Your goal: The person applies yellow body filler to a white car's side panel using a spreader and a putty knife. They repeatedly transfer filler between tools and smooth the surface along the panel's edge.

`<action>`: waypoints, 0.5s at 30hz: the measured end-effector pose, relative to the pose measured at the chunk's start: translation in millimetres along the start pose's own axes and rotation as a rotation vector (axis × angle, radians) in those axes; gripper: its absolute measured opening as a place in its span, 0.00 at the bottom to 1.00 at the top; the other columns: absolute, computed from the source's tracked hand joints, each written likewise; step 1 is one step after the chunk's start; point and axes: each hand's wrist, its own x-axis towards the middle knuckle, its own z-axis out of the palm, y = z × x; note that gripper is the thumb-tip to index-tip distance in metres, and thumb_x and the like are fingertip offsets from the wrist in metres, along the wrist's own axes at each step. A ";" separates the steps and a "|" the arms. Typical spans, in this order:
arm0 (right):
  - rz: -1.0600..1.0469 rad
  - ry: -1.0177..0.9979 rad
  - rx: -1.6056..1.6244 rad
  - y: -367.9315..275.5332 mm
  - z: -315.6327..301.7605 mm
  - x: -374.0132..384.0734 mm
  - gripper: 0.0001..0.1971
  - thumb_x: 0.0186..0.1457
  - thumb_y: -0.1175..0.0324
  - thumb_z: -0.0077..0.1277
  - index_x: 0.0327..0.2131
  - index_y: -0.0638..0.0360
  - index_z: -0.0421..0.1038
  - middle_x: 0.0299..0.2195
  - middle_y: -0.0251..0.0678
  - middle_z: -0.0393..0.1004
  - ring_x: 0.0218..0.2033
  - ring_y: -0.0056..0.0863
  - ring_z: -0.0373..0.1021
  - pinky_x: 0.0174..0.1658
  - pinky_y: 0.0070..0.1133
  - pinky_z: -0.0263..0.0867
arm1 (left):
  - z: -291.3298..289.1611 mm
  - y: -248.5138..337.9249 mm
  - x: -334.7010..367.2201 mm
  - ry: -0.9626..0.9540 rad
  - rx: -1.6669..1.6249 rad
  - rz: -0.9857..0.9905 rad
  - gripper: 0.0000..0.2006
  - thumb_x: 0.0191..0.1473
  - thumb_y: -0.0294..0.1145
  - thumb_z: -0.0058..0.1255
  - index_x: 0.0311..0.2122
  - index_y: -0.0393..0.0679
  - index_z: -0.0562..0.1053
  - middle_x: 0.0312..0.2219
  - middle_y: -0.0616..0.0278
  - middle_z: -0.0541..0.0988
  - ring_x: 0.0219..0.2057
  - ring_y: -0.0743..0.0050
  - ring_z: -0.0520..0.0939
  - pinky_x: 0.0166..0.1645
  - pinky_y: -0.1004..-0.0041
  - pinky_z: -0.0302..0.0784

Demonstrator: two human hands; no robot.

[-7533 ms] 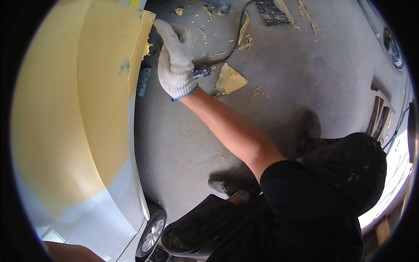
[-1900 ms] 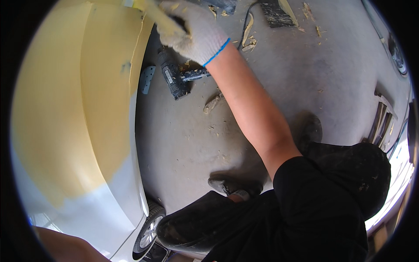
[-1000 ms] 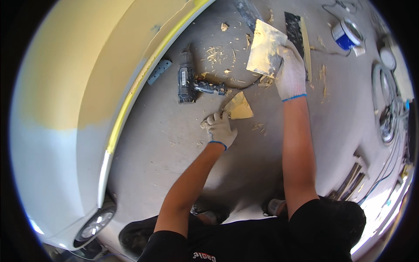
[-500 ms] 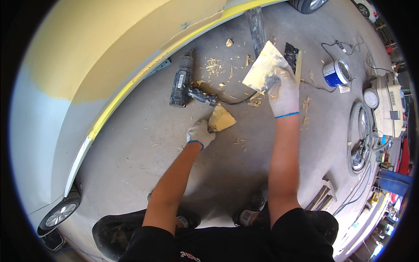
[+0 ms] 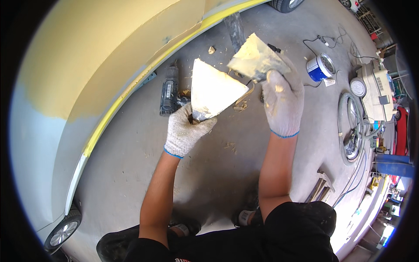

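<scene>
My left hand (image 5: 185, 131), in a white knit glove, grips the base of a broad, flared putty knife (image 5: 214, 89) whose pale yellow-coated blade is tilted up. My right hand (image 5: 283, 100), gloved the same way, pinches a second putty knife (image 5: 257, 54), its blade smeared with yellow filler and dark grey near the thumb. The two blades are close together over the floor, with a narrow gap between them. Beyond my left hand lies a black power tool (image 5: 169, 91), drill-shaped, its handle partly hidden by my glove and the blade.
A vehicle's yellow-and-grey side panel (image 5: 109, 52) curves along the left. Yellow scraps (image 5: 240, 106) and a dark flat strip (image 5: 235, 30) lie on the floor. To the right are a blue-and-white bucket (image 5: 315, 70), a beige wheeled machine (image 5: 375, 83), a coiled hose (image 5: 341, 126) and a hammer (image 5: 324, 181).
My left hand has lifted its putty knife from near the floor and turned the coated blade upward. My right hand has come nearer, its blade now turned and tilted differently.
</scene>
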 end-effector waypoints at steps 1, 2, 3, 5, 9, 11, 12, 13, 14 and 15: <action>-0.025 -0.075 0.020 -2.9 3.6 -4.0 0.20 0.61 0.81 0.47 0.57 0.73 0.70 0.52 0.42 0.76 0.54 0.28 0.72 0.57 0.25 0.68 | -4.4 16.1 -2.7 0.009 0.047 0.015 0.19 0.51 0.25 0.69 0.48 0.34 0.78 0.38 0.65 0.86 0.36 0.88 0.81 0.42 0.79 0.80; 0.052 -0.114 -0.159 -15.8 7.6 -9.4 0.18 0.60 0.79 0.49 0.53 0.73 0.74 0.49 0.42 0.78 0.52 0.29 0.72 0.55 0.24 0.67 | -5.3 28.2 -2.7 0.045 0.072 0.044 0.18 0.50 0.26 0.69 0.47 0.33 0.79 0.38 0.64 0.86 0.36 0.88 0.80 0.42 0.78 0.79; 0.000 -0.186 -0.286 -22.2 12.4 -7.5 0.17 0.61 0.79 0.49 0.52 0.71 0.75 0.49 0.42 0.78 0.51 0.29 0.72 0.55 0.23 0.67 | -8.8 30.9 -5.1 0.084 0.107 0.059 0.18 0.50 0.26 0.69 0.47 0.34 0.79 0.38 0.64 0.86 0.36 0.88 0.80 0.42 0.78 0.79; -0.103 -0.328 -0.544 -28.3 15.8 -1.9 0.15 0.61 0.78 0.49 0.50 0.68 0.78 0.49 0.41 0.78 0.49 0.29 0.72 0.54 0.23 0.66 | -14.8 33.5 -9.3 0.158 0.173 0.089 0.19 0.50 0.26 0.69 0.47 0.34 0.79 0.38 0.64 0.86 0.36 0.88 0.80 0.42 0.78 0.79; -0.184 -0.484 -0.783 -25.0 4.2 7.7 0.14 0.63 0.76 0.49 0.50 0.65 0.78 0.42 0.43 0.77 0.42 0.37 0.72 0.47 0.26 0.68 | -31.3 20.7 -5.8 0.191 0.252 0.126 0.18 0.50 0.28 0.70 0.45 0.35 0.79 0.34 0.66 0.85 0.32 0.89 0.78 0.39 0.80 0.77; -0.100 -0.472 -0.752 -11.9 -7.4 8.3 0.14 0.64 0.75 0.49 0.50 0.65 0.78 0.40 0.42 0.77 0.40 0.35 0.72 0.45 0.25 0.68 | -25.8 17.7 -8.4 0.220 0.208 0.167 0.17 0.50 0.28 0.70 0.45 0.35 0.79 0.33 0.67 0.85 0.31 0.90 0.77 0.37 0.81 0.76; -0.056 -0.465 -0.740 -10.0 -8.6 7.2 0.14 0.64 0.75 0.49 0.50 0.65 0.78 0.39 0.42 0.77 0.40 0.34 0.72 0.44 0.24 0.68 | -19.8 17.0 -11.9 0.221 0.148 0.142 0.17 0.50 0.28 0.70 0.45 0.35 0.79 0.33 0.67 0.85 0.32 0.89 0.77 0.38 0.81 0.76; -0.064 -0.386 -0.715 -9.2 -6.8 4.9 0.14 0.64 0.75 0.49 0.50 0.65 0.78 0.40 0.42 0.77 0.40 0.33 0.72 0.44 0.23 0.68 | -16.1 16.2 -14.1 0.223 0.090 0.117 0.17 0.50 0.28 0.70 0.45 0.35 0.79 0.34 0.67 0.85 0.32 0.89 0.77 0.38 0.81 0.76; -0.073 -0.308 -0.689 -8.6 -1.0 2.9 0.14 0.64 0.76 0.49 0.50 0.65 0.78 0.41 0.42 0.77 0.40 0.32 0.72 0.44 0.22 0.68 | -14.9 14.8 -14.1 0.198 0.194 0.095 0.17 0.50 0.28 0.70 0.45 0.35 0.79 0.34 0.66 0.85 0.32 0.89 0.77 0.38 0.81 0.76; -0.084 -0.231 -0.669 -11.4 3.8 2.3 0.14 0.63 0.76 0.49 0.51 0.66 0.78 0.42 0.42 0.78 0.40 0.31 0.72 0.44 0.21 0.68 | -12.3 13.1 -12.1 0.173 0.293 0.078 0.17 0.51 0.28 0.70 0.45 0.35 0.79 0.34 0.66 0.85 0.32 0.89 0.77 0.38 0.81 0.76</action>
